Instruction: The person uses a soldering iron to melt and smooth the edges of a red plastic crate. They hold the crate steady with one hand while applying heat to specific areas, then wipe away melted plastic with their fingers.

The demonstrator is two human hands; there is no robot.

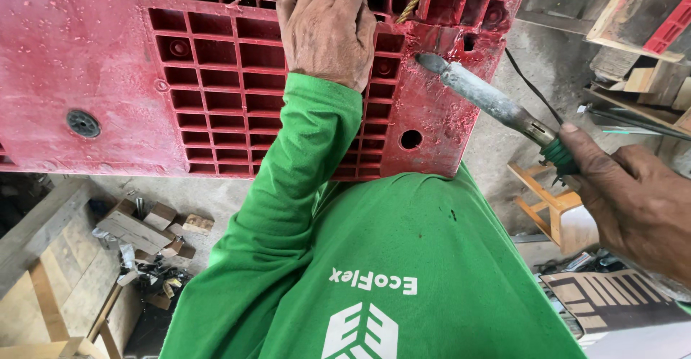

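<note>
I have a red plastic pallet (108, 64) propped up in front of me, its ribbed underside facing the camera. My left hand (327, 24) is closed over the grid near the pallet's upper middle, fingers hooked into the cells, steadying it. My right hand (633, 201), off the pallet's lower right corner, is wrapped tight around the green handle of a metal-tipped heating tool (489, 100). Its dull grey tip sits right against the pallet's rough, scarred right-hand section, just above a round hole (411, 139). I'd judge the step in hand is working that damaged patch with the tip; the next move seems to call for firm, steady pressure while the left hand keeps the pallet from shifting. A bit of rope (409, 5) pokes through above the tip. Below the pallet's left end, wood offcuts (147, 229) lie on the floor
</note>
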